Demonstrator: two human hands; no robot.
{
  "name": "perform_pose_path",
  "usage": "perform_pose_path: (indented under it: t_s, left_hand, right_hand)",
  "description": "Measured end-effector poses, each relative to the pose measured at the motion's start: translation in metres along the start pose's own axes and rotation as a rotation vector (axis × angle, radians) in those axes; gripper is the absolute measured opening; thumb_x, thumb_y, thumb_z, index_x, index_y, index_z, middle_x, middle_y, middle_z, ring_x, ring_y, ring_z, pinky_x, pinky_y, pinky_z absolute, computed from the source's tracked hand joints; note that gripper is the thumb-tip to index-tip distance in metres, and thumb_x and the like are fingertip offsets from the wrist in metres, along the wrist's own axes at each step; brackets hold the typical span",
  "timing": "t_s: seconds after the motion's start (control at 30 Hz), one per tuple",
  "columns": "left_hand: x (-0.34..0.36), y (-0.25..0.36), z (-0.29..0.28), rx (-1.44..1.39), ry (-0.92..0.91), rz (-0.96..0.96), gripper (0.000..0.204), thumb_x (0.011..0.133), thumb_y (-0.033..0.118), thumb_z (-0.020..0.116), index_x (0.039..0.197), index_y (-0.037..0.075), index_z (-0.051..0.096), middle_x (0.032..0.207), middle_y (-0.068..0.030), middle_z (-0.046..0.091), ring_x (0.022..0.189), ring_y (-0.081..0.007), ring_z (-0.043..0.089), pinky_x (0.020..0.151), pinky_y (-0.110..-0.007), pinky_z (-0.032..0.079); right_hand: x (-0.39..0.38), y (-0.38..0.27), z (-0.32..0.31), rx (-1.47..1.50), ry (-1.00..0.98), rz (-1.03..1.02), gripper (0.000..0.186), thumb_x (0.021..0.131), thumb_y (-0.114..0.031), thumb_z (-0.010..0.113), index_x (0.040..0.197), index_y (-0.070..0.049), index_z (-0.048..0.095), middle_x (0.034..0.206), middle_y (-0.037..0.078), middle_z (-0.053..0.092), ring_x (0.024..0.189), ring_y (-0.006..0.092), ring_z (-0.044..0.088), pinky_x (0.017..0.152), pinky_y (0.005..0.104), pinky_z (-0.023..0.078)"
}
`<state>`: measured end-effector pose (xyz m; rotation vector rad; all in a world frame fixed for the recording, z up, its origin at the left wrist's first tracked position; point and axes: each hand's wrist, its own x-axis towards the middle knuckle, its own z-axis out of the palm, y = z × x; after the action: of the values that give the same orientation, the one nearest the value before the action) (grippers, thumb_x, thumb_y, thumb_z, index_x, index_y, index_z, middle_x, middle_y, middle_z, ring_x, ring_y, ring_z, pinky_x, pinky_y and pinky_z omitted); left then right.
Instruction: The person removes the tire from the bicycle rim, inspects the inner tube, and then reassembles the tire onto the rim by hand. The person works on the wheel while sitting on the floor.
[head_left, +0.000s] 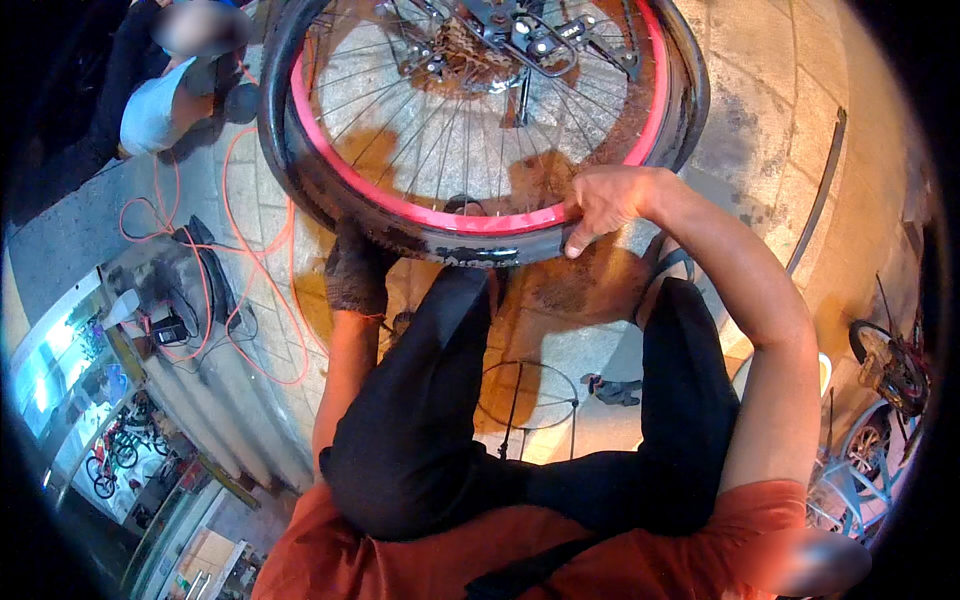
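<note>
A bicycle wheel with a pink rim (425,212) and a black tyre (480,248) fills the upper middle, in front of my knees. The tyre's lower edge seems to sit off the rim, with its side surface showing wet, patchy marks. My left hand (355,268), in a dark knitted glove, grips the tyre at its lower left; its fingers are partly hidden behind the rubber. Bare, my right hand (612,202) curls over the rim and tyre at the lower right, thumb pressed on the tyre. The sprockets (470,50) and derailleur (545,40) show at the hub.
An orange hose (262,270) loops over the paving at left, near a black adapter-like box (168,330). A dark strip (822,190) lies at right. Between my feet are a thin wire ring (528,428) and a dark crumpled item (612,390). Another person (165,105) is upper left; bicycles (885,370) stand far right.
</note>
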<state>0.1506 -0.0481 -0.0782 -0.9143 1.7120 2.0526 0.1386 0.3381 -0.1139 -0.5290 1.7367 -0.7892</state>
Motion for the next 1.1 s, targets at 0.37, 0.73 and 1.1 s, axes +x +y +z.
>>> perform_pose_path:
  t_s: [0.37, 0.73, 1.1]
  left_hand:
    - [0.006, 0.0, -0.015, 0.064, -0.054, -0.047, 0.074, 0.107, 0.06, 0.045, 0.159, 0.009, 0.036, 0.155, -0.0133, 0.048, 0.139, -0.0348, 0.05, 0.112, -0.053, 0.047]
    - [-0.018, 0.012, -0.002, 0.386, -0.18, 0.143, 0.068, 0.102, 0.057, 0.06, 0.145, 0.006, 0.052, 0.13, -0.0122, 0.065, 0.11, -0.0299, 0.068, 0.095, -0.047, 0.058]
    - [-0.013, 0.01, -0.004, -0.146, -0.147, -0.14, 0.065, 0.097, 0.05, 0.073, 0.137, 0.003, 0.057, 0.118, -0.0137, 0.069, 0.105, -0.0291, 0.069, 0.089, -0.045, 0.059]
  right_hand:
    - [-0.03, 0.006, -0.016, -0.199, 0.079, 0.135, 0.057, 0.078, -0.055, 0.084, 0.103, -0.004, 0.078, 0.085, 0.021, 0.074, 0.08, 0.0345, 0.071, 0.074, 0.0452, 0.053]
    - [0.006, -0.062, -0.017, -0.181, -0.07, 0.068, 0.058, 0.078, -0.051, 0.085, 0.101, 0.002, 0.076, 0.08, 0.021, 0.071, 0.078, 0.0342, 0.07, 0.072, 0.0461, 0.053]
    - [0.107, -0.134, -0.014, 0.278, 0.033, -0.117, 0.051, 0.076, -0.039, 0.091, 0.107, 0.0, 0.078, 0.099, 0.013, 0.078, 0.085, 0.0235, 0.072, 0.08, 0.038, 0.056]
